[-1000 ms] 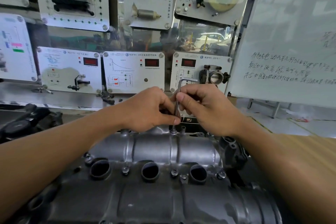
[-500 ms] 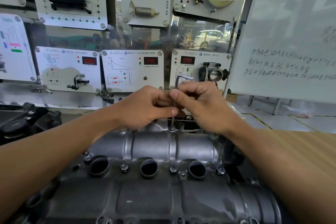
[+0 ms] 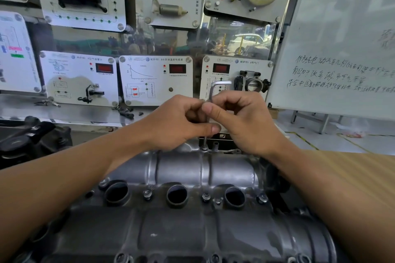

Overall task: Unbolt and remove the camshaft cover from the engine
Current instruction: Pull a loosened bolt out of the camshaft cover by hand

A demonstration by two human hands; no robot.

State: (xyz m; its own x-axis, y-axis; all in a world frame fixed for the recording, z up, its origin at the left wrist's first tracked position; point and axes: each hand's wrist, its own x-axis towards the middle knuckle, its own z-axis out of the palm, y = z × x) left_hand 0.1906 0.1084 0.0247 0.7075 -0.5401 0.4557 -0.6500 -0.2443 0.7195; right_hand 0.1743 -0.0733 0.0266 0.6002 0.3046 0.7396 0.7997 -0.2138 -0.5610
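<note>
Head view shows us both hands meeting just above the middle of the frame, over the far edge of the engine point(image 3: 192, 237). Our left hand point(image 3: 177, 121) comes in from 8 o'clock with its fingers curled, the thumb and fingers pinching the lower part of an L-shaped hex key point(image 3: 211, 92). Our right hand point(image 3: 245, 121) comes in from 4 o'clock and pinches the same shaft a little higher, thumb tip against it. The key stands upright, its short arm at the top pointing to 3 o'clock, and its lower tip sits in a bolt point(image 3: 204, 148) at the far rim of the camshaft cover point(image 3: 181, 168). That cover, a rounded grey metal casting, lies across the engine directly below our hands at 6 o'clock from them, seated in place. Along its near side we see three round wells point(image 3: 177, 195) in a row with small bolt heads point(image 3: 148, 193) between them. Behind the hands, at 12 o'clock, hang white training panels point(image 3: 156, 79) with red displays, and a throttle body point(image 3: 253, 84) is mounted on the panel at 1 o'clock. A whiteboard point(image 3: 342, 38) with handwriting fills 2 o'clock, and a wooden surface point(image 3: 352, 162) lies under our right forearm at 4 o'clock
</note>
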